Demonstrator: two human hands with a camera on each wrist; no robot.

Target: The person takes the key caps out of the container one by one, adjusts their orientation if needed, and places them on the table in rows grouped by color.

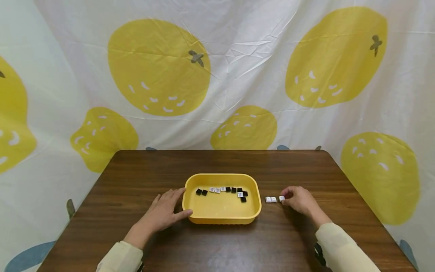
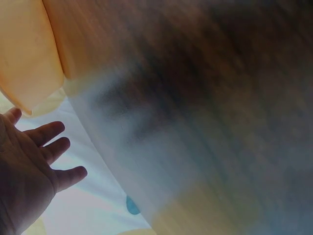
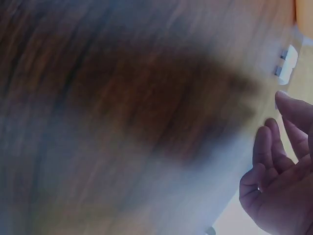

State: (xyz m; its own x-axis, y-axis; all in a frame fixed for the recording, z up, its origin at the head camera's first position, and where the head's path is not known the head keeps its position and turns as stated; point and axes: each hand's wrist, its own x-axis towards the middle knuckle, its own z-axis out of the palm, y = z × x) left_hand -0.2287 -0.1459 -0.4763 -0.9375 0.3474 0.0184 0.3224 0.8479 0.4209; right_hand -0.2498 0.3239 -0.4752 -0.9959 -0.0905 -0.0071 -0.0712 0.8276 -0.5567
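A yellow plastic basin (image 1: pixel 221 220) stands on the table, with small black keycaps (image 1: pixel 228 189) and white keycaps (image 1: pixel 217 190) strewn along its far half. My left hand (image 1: pixel 165 210) rests on the basin's left rim, fingers spread and thumb at the near corner. To the right of the basin, my right hand (image 1: pixel 299 200) pinches a white keycap (image 1: pixel 281 198) between thumb and finger, close over the table. Two more white keycaps (image 1: pixel 270 199) sit side by side between it and the basin. In the right wrist view, the pinched keycap is mostly hidden behind the thumb.
The dark wood-grain table (image 1: pixel 224 245) has rounded far corners. Behind it hangs a white cloth (image 1: pixel 248 75) printed with yellow fruit. Pale sleeves (image 1: pixel 343 247) cover both forearms.
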